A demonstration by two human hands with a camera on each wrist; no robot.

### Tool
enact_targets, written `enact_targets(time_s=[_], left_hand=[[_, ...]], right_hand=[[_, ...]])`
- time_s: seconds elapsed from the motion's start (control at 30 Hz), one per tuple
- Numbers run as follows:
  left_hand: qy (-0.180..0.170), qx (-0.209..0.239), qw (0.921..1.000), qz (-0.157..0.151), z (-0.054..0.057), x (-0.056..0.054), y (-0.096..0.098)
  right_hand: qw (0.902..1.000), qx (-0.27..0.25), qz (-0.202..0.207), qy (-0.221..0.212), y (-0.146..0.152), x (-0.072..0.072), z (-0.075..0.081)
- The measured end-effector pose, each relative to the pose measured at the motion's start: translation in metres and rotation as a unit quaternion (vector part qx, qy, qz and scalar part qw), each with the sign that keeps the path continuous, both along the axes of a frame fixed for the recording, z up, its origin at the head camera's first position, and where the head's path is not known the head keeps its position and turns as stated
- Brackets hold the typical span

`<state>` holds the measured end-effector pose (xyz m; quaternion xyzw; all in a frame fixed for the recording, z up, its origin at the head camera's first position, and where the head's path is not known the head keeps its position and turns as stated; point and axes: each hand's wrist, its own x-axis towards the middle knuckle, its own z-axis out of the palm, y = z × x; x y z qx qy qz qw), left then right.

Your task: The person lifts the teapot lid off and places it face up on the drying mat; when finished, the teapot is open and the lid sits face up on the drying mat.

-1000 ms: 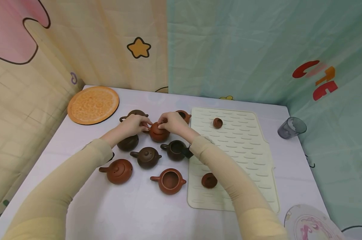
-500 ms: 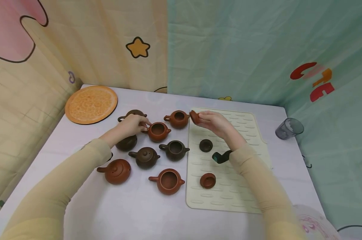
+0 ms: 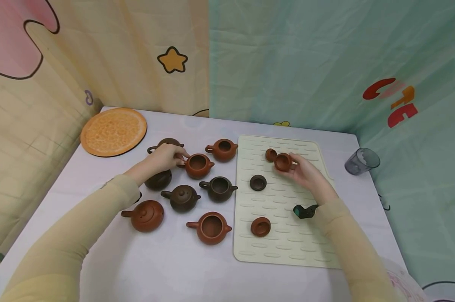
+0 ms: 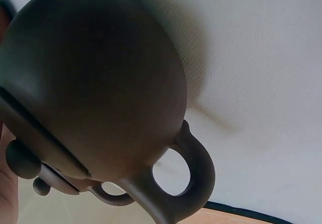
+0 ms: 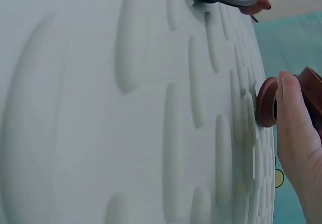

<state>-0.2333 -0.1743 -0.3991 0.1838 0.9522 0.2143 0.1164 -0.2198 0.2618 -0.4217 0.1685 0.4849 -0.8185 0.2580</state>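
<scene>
My left hand (image 3: 166,158) pinches the handle of a lidless red-brown teapot (image 3: 198,166) on the table. Over the ribbed mat (image 3: 287,251), my right hand (image 3: 306,172) holds a red-brown teapot lid (image 3: 283,162), its hollow underside toward the head camera. Right beside it a smaller red-brown lid (image 3: 270,155) lies on the mat. In the right wrist view, my right hand (image 5: 297,128) appears at the right edge with the held lid (image 5: 313,90). A dark brown teapot (image 4: 100,78) fills much of the left wrist view, hiding most of my left hand (image 4: 7,183).
Around my left hand stand several dark and red-brown teapots, some lidded. One open red-brown teapot (image 3: 212,228) is nearest me. A dark lid (image 3: 258,183) and another red-brown lid (image 3: 260,227) lie on the mat. A glass (image 3: 362,161) and an orange round mat (image 3: 114,132) sit farther out.
The right hand has lifted the lid off the red-brown teapot and carried it right, over the mat, turning its underside into view. My left hand has stayed at the handle.
</scene>
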Motion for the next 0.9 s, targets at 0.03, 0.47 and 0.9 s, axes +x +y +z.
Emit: enact_targets(time_s=[0.03,0.47,0.9], left_hand=[[0.0,0.0,1.0,0.001,0.0,0.0,0.0],[-0.012,0.001,0.9999,0.012,-0.002,0.001,0.001],[-0.018,-0.001,0.9997,0.016,-0.002,0.0,0.001]], right_hand=[[0.9998,0.018,0.009,0.008,0.001,0.001,-0.002],[0.9131,0.36,0.158,0.106,0.016,0.021,-0.007],[0.9171,0.363,0.131,0.101,0.029,0.027,-0.013]])
